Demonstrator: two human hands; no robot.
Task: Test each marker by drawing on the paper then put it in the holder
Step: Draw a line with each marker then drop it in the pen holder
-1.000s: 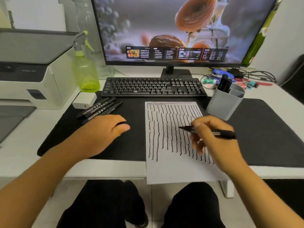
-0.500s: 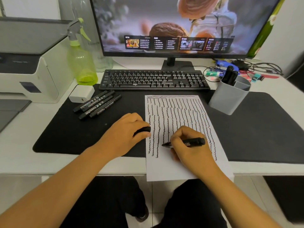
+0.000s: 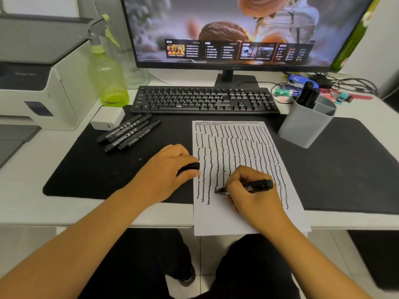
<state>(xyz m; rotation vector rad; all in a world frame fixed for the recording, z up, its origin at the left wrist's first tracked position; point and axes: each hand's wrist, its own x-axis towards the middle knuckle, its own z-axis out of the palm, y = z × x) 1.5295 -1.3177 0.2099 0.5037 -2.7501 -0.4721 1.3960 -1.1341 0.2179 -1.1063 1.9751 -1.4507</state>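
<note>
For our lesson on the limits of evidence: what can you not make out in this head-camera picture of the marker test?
- Lower parts of the markers in the holder: hidden by the holder wall.
- Black item in the left hand: mostly covered by fingers; probably a cap.
- Print on the spare markers: too small to read.
- Lines under the right hand and its marker: covered.
- Monitor top: cut off by the frame edge.

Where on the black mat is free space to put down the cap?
Bare black desk mat lies between the white lined paper and the mat's right edge, below the grey plastic holder. The upper left is crowded by loose black markers.
</note>
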